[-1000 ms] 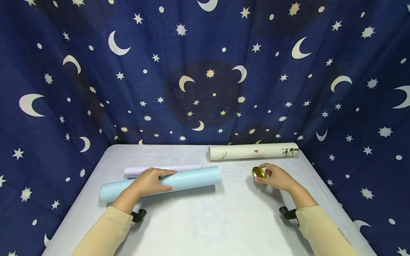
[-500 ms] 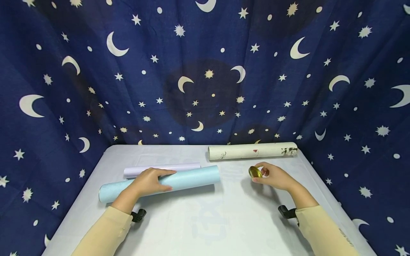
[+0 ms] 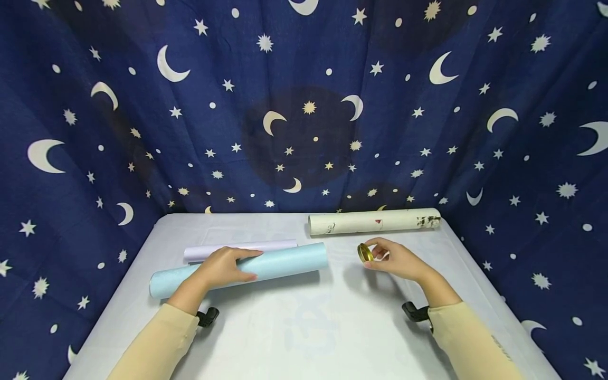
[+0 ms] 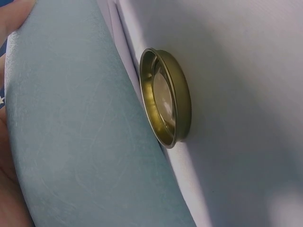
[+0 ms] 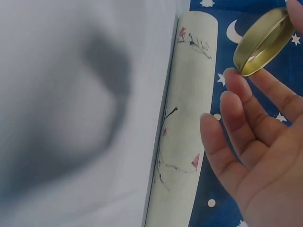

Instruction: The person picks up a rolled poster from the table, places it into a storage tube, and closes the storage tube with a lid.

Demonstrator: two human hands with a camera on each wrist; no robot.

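My left hand point(image 3: 224, 270) grips a thick light-blue roll point(image 3: 290, 261) from above, with the thumb on its near side. In the left wrist view a shallow gold lid point(image 4: 183, 97) stands tilted beside the roll's near side; the head view does not show it. To the right, my right hand point(image 3: 399, 259) pinches a similar gold lid point(image 3: 364, 252) by its rim, above the table and apart from the roll's right end. The right wrist view shows the held gold lid point(image 5: 265, 41) between fingertips and thumb, the other fingers loosely bent.
Just behind the light-blue roll lies a thinner pale-lilac roll point(image 3: 192, 254). A cream roll point(image 3: 356, 222) with painted branches lies along the back edge of the white table point(image 3: 266, 338). A dark-blue curtain point(image 3: 199, 132) with moons and stars surrounds the back and sides.
My right hand has moved left with the gold lid, closer to the light-blue roll's right end, and the lid has turned more edge-on. My left hand keeps its hold.
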